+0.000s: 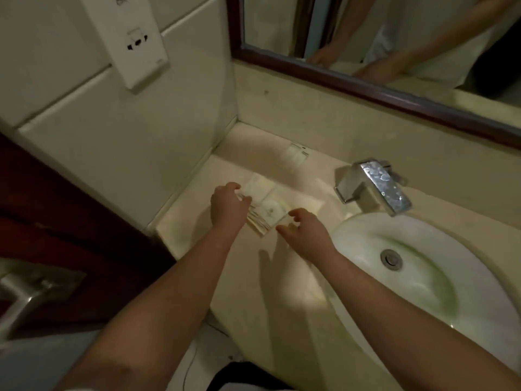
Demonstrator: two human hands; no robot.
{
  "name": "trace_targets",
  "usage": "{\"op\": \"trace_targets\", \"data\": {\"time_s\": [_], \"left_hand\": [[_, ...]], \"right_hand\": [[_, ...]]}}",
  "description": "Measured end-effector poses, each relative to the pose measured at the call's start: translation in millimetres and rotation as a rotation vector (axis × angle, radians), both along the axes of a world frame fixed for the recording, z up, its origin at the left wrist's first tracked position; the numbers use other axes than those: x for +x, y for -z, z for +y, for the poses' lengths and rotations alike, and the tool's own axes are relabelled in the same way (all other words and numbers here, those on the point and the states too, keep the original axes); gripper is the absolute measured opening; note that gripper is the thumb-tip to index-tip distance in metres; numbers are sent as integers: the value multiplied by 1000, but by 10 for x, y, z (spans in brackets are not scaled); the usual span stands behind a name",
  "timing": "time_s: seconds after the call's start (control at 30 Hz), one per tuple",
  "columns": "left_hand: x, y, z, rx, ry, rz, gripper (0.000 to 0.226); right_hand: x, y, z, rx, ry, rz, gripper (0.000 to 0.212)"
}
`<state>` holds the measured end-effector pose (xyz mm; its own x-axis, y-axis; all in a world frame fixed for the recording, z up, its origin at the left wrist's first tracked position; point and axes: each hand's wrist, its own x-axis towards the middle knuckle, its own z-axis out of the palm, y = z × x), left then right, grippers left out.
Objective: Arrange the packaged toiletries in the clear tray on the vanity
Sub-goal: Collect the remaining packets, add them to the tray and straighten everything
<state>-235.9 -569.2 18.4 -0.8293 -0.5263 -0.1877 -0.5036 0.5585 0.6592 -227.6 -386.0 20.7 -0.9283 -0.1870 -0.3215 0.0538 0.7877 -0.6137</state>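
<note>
A clear tray (306,206) lies on the cream vanity (270,280), left of the sink. Several pale packaged toiletries (267,206) lie in its left part, one with a small round emblem. My left hand (229,206) rests on the tray's left end, fingers curled around thin striped packets (258,221) at the near edge. My right hand (303,235) hovers at the tray's near right corner, fingers spread, nothing visibly held. The image is dim and blurred, so package details are unclear.
A white oval sink (423,280) and a chrome tap (375,186) stand to the right. A small white packet (297,153) lies by the back wall. A framed mirror (366,66) hangs behind. A wall socket panel (132,38) is upper left, a dark wooden door (56,221) at left.
</note>
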Motion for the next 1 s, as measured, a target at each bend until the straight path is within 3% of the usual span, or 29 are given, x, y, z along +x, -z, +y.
{"op": "trace_targets", "data": {"time_s": [0.13, 0.27, 0.37, 0.47, 0.57, 0.7, 0.87, 0.93, 1.0], "left_hand": [[-278, 127, -35, -130, 69, -143, 70], [-413, 245, -117, -220, 176, -177, 52], [-474, 212, -269, 5, 132, -69, 14], [-542, 222, -459, 230, 3, -20, 18], [-545, 243, -568, 454, -68, -5, 13], [-455, 310, -648, 517, -61, -17, 7], [-326, 299, -645, 675, -110, 30, 22], [-319, 247, -615, 729, -116, 37, 31], [-334, 204, -589, 704, -85, 18, 37]], "right_hand": [[-228, 94, -297, 66, 67, 17, 68], [-405, 187, -506, 195, 120, 47, 80], [-474, 215, -593, 236, 90, -3, 63], [-640, 167, -580, 85, 98, -82, 39], [-1025, 76, -515, -126, 331, -63, 18], [-1727, 116, -459, 19, 396, 19, 45], [-2187, 280, -612, 366, 274, 53, 53], [-2206, 301, -631, 346, 261, 10, 48], [-2088, 262, -593, 200, 259, -21, 37]]}}
